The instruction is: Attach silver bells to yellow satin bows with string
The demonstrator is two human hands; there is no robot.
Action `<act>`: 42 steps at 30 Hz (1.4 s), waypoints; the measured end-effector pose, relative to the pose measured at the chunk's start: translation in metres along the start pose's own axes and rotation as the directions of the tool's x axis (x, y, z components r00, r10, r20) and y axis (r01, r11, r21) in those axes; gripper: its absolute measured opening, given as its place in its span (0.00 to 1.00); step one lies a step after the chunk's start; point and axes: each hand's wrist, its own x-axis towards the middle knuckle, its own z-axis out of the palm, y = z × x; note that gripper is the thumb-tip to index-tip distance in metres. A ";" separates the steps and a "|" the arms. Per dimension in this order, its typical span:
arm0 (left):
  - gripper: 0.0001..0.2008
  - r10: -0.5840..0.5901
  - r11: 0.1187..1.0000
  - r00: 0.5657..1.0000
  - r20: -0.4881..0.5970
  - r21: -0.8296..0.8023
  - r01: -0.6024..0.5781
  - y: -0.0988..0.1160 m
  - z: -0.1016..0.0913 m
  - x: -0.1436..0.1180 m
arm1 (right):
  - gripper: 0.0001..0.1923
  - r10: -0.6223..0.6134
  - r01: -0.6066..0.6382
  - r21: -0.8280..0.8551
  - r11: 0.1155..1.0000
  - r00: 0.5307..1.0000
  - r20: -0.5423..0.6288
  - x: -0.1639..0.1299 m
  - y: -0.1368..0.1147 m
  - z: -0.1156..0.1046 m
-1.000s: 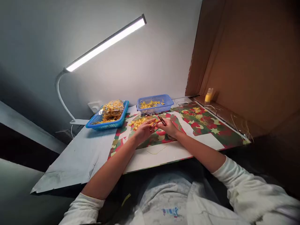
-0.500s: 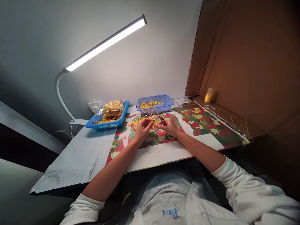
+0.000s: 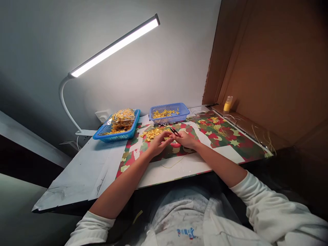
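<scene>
Both hands are seen together at the middle of the frame, over a red, green and yellow patterned sheet (image 3: pixel 225 135) that lies on the table (image 3: pixel 82 174). The right hand (image 3: pixel 185 139) is closed on small dark snips (image 3: pixel 174 131), whose tips point up and left, toward the left hand. The left hand (image 3: pixel 158 142) has its fingers drawn together just beside the snips' tips, seemingly pinched on a small yellow piece; what is gripped is too small to be told for sure. The fingertips of the two hands are nearly touching.

Just above the hands a loose heap of yellow pieces (image 3: pixel 152 133) is spread on the sheet. Behind the heap, at the centre, a small blue basket (image 3: pixel 167 118) with more yellow pieces is set. To its left a larger blue tray (image 3: pixel 116 134) is seen, with a clear bag of yellow pieces (image 3: pixel 123 116) in it. A thin pale thread (image 3: pixel 174 162) lies on the white strip of table below the hands.

At the upper left a lit white lamp (image 3: pixel 115 46) is bent over the table from a base at the table's far edge. On the right a brown cardboard wall (image 3: pixel 269 68) stands, and a small yellow bottle (image 3: pixel 228 103) is set at its foot. White sleeves are pushed up both forearms at the bottom of the frame.
</scene>
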 end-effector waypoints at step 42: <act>0.19 -0.344 0.680 0.890 0.300 -0.573 0.456 0.008 0.005 0.001 | 0.11 -0.264 0.253 -0.389 0.886 0.964 0.025 -0.008 -0.004 -0.009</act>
